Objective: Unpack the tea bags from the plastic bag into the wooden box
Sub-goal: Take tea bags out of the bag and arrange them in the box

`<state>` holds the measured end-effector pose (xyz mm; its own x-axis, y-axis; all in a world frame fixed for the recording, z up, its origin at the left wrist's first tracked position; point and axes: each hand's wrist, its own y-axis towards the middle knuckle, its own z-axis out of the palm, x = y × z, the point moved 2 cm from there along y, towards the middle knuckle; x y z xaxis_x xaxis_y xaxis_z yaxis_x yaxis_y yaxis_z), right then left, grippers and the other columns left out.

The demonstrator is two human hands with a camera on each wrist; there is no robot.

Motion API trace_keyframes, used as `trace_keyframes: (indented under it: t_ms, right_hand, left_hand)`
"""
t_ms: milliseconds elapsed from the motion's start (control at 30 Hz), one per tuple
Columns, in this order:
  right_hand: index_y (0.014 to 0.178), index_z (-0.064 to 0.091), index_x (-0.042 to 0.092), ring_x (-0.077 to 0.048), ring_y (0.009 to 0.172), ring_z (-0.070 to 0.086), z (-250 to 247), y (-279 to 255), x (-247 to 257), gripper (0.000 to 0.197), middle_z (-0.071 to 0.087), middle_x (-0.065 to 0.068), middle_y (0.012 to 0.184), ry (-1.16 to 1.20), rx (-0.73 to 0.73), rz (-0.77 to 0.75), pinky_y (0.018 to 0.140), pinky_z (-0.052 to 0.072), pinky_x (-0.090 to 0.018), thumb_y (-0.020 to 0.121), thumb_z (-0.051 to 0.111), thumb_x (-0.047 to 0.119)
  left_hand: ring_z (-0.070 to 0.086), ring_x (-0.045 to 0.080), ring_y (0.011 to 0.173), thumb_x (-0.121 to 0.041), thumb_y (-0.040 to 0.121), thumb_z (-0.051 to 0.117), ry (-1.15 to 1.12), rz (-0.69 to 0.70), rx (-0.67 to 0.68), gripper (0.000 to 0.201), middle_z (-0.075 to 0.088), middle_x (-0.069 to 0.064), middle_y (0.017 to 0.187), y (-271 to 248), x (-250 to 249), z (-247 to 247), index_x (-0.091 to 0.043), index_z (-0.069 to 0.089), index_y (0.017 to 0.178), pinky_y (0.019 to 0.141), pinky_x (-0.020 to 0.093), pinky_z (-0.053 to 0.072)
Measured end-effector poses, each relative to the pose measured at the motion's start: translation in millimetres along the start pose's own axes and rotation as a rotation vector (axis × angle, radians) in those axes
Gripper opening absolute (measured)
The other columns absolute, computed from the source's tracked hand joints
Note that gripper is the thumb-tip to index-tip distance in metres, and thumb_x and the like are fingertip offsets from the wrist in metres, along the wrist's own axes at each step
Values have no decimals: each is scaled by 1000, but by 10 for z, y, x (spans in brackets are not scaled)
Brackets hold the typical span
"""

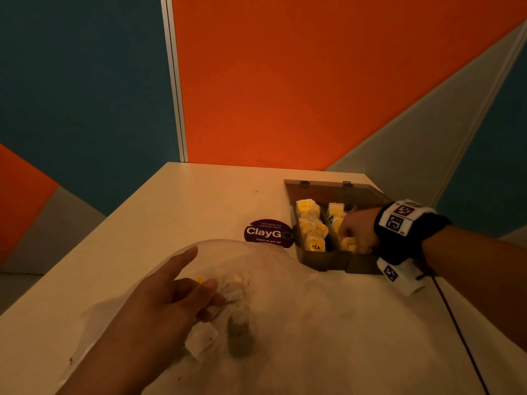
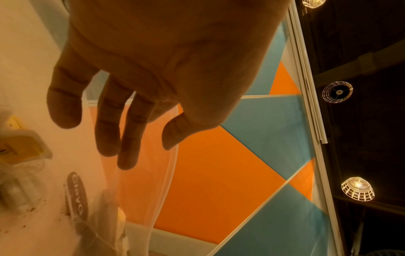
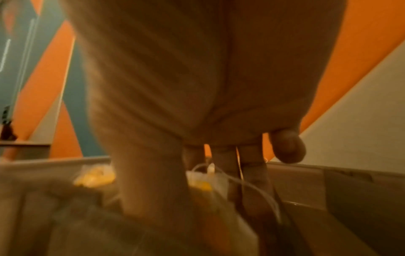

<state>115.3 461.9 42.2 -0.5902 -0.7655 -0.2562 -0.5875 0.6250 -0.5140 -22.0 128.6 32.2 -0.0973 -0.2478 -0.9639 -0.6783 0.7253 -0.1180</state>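
Observation:
A clear plastic bag (image 1: 271, 280) lies spread on the near part of the table, with a few tea bags (image 1: 232, 290) and loose crumbs inside. My left hand (image 1: 182, 289) reaches into its mouth, index finger stretched out, touching the film. The left wrist view shows this left hand (image 2: 122, 121) with straight fingers holding nothing, and the bag rim (image 2: 173, 155) beside the thumb. The wooden box (image 1: 322, 262) stands at the right, lid open, with yellow-tagged tea bags (image 1: 310, 223) in the left compartment. My right hand (image 1: 356, 232) reaches into the right compartment. There the right hand (image 3: 223, 161) pinches a tea bag (image 3: 203, 181).
A dark round ClayGo sticker (image 1: 268, 233) sits on the white table (image 1: 171, 209) between bag and box. Orange and blue wall panels rise right behind the table. A thin cable (image 1: 456, 323) runs from my right wrist band over the table's right side.

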Motion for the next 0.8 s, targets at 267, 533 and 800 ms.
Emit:
trace_keyframes:
  t_ms: [267, 533, 800]
  right_hand:
    - [82, 53, 14, -12, 64, 43, -16, 242, 25, 12, 44, 2, 72, -72, -75, 6, 52, 35, -20, 83, 64, 9]
    - [112, 65, 6, -16, 82, 52, -10, 305, -30, 36, 60, -10, 96, 30, -105, 56, 56, 40, -19, 80, 75, 21]
    - [104, 57, 24, -12, 84, 53, -468, -421, 157, 41, 52, 12, 88, 88, -391, 20, 70, 44, -28, 74, 80, 40]
  left_hand:
    - [67, 19, 74, -18, 92, 57, 2, -10, -16, 53, 75, -9, 72, -4, 1, -51, -33, 41, 140, 62, 24, 47]
    - [67, 19, 74, -18, 92, 56, 10, -11, -24, 53, 75, -7, 73, -30, -28, -88, -34, 41, 140, 64, 27, 47]
    - [58, 13, 54, -13, 99, 46, 63, -11, -21, 47, 72, 5, 64, -112, -17, -129, -38, 42, 138, 56, 26, 49]
